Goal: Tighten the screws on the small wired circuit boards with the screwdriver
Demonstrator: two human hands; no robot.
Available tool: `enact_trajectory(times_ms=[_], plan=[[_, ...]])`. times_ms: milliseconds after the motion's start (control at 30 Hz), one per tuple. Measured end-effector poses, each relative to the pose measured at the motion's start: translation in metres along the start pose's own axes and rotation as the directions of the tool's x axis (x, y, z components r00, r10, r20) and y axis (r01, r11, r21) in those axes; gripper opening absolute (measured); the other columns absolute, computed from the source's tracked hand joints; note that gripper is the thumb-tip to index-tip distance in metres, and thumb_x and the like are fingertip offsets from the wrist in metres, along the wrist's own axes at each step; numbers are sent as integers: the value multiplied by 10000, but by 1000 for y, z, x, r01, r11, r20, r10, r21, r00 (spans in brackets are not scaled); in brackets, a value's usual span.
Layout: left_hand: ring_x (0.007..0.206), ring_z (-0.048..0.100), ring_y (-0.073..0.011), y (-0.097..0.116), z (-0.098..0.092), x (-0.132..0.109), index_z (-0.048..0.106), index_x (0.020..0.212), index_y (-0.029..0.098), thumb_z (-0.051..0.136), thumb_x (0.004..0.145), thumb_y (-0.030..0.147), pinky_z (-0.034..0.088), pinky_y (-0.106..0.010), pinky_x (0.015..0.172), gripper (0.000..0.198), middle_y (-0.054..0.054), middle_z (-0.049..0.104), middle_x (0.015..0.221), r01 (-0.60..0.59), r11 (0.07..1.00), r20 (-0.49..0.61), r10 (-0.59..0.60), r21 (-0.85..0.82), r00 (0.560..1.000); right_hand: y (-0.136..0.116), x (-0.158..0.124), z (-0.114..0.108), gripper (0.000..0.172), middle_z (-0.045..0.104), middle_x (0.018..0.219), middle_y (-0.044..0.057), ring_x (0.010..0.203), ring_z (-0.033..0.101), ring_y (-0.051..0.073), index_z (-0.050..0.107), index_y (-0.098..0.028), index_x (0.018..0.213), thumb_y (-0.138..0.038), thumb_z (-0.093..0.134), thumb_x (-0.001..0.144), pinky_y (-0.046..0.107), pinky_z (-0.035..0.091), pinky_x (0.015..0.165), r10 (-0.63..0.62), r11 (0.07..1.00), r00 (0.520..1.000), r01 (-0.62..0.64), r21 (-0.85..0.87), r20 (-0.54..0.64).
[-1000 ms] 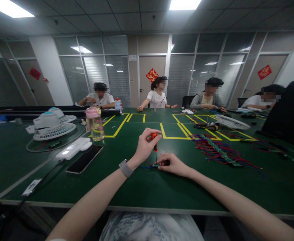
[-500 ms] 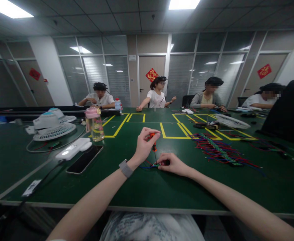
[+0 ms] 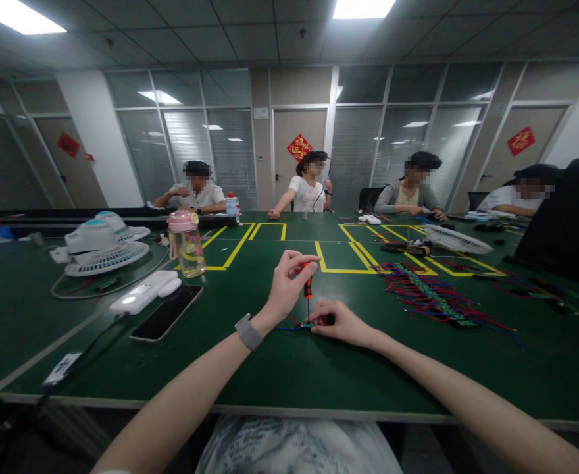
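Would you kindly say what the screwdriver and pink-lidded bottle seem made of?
Screwdriver: orange-and-black handle, probably plastic, finish unclear; thin, straight shaft, likely metal. Bottle: see-through, so clear plastic or glass; its opaque pink lid looks plastic.

The screwdriver [image 3: 308, 288] looks plastic at the handle, metal along the shaft [image 3: 308, 311]. I see a glossy, glassy phone [image 3: 167, 313], a shiny see-through bottle [image 3: 187, 245], matt plastic fans [image 3: 106, 259], a smooth, faintly sheeny tabletop [image 3: 171, 368] and a matt watch strap [image 3: 251, 336].
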State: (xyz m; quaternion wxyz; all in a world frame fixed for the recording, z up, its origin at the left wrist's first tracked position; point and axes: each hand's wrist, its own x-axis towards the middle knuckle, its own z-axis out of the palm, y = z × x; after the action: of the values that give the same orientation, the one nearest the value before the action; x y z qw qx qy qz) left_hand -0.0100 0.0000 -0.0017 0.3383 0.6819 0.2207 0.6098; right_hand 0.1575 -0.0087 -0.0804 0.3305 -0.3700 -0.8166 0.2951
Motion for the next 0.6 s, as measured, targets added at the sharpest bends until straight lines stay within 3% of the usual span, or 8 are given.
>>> enact_trajectory(times_ms=[100, 167, 267, 367, 500, 600], plan=[[877, 603, -151, -2, 0, 0, 670, 1073, 178, 472, 887, 310, 518, -267, 743, 303, -80, 582, 1071, 52, 991, 74, -43, -124, 996, 1, 0, 0, 204, 577, 760, 31, 636, 525, 119, 734, -135, 891, -241, 690, 723, 249, 440, 600, 3, 1000, 1000, -3, -8, 3], [848, 619, -157, -4, 1, 0, 622, 1150, 166, 478, 886, 301, 527, -287, 736, 330, -86, 620, 1028, 91, 980, 106, -73, -176, 992, 1, 0, 0, 203, 580, 764, 33, 637, 526, 120, 732, -135, 891, -241, 690, 723, 250, 441, 602, 2, 1000, 1000, -2, -2, 4], [786, 604, -132, -5, 1, 0, 663, 1056, 159, 597, 822, 285, 506, -241, 692, 274, -64, 624, 927, 49, 995, 68, -43, -86, 997, 1, 0, 0, 197, 578, 762, 29, 637, 526, 120, 730, -138, 884, -241, 693, 719, 250, 442, 601, -3, 1000, 1000, 3, 4, -1], [837, 586, -124, -3, 1, -1, 705, 963, 170, 617, 807, 277, 488, -211, 692, 209, -67, 582, 1011, -9, 1000, 39, 9, 0, 999, 1, 0, 0, 192, 574, 755, 27, 637, 527, 120, 732, -135, 874, -242, 694, 718, 248, 440, 598, -5, 1000, 1000, 5, 4, -4], [865, 615, -150, -1, 1, 0, 642, 1129, 160, 487, 884, 281, 514, -270, 743, 314, -88, 614, 1034, 74, 987, 125, -56, -144, 991, 1, 0, 0, 198, 579, 765, 28, 642, 529, 120, 733, -142, 886, -243, 693, 720, 250, 445, 605, -1, 1000, 1000, 1, 9, -1], [768, 604, -128, 1, 1, 0, 657, 1086, 149, 569, 840, 273, 505, -251, 699, 289, -63, 634, 910, 74, 990, 123, -59, -117, 991, 0, 0, 0, 200, 585, 772, 33, 647, 532, 122, 731, -136, 884, -240, 695, 717, 251, 444, 607, 4, 1000, 1000, -4, 17, 0]])
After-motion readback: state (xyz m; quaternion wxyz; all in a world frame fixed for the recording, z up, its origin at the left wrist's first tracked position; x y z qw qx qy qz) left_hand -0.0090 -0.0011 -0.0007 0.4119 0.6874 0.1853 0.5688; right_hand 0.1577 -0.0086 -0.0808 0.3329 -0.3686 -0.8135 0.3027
